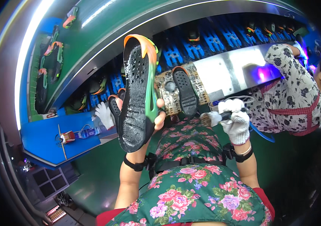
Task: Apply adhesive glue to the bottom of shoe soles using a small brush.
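Running across the upper frame, a conveyor point(220, 41) with blue racks is carrying black shoe soles past a steel bench point(228, 71). At centre, the bare left hand point(151, 116) is gripping a black rubber sole point(138, 94) with orange and green edging, holding it upright, its textured face glistening wet. Right of centre, the right hand point(235, 120), wearing a white knit glove, is closing around a dark-handled brush point(211, 118). Another person in a flowered shirt point(296, 90) is working at far right.

The raised shoe sole point(138, 94) stands left of the brush point(210, 118), with the conveyor point(220, 41) behind both.
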Demonstrator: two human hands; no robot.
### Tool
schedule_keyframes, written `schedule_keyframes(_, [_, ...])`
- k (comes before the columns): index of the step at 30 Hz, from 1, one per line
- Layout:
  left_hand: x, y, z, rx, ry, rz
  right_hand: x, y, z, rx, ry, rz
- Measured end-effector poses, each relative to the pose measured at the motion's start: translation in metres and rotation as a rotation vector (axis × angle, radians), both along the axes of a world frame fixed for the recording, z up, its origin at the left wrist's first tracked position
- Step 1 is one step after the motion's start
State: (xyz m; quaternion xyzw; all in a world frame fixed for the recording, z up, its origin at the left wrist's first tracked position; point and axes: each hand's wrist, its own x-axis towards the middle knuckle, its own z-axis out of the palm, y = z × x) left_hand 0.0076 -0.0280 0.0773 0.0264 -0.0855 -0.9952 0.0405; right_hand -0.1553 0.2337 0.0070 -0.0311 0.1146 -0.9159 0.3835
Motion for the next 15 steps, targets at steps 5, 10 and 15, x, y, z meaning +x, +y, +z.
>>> schedule_keyframes(5, [0.006, 0.000, 0.000, 0.211, 0.301, -0.081, 0.006, 0.014, -0.030, 0.271, -0.103, -0.043])
schedule_keyframes(10, [0.004, -0.001, 0.009, 0.220, 0.415, -0.070, 0.015, 0.006, -0.044, 0.367, -0.079, -0.032])
schedule_keyframes(15, [0.008, -0.026, 0.026, -0.077, 0.283, -0.012, 0.022, 0.002, -0.048, 0.431, -0.082, -0.052])
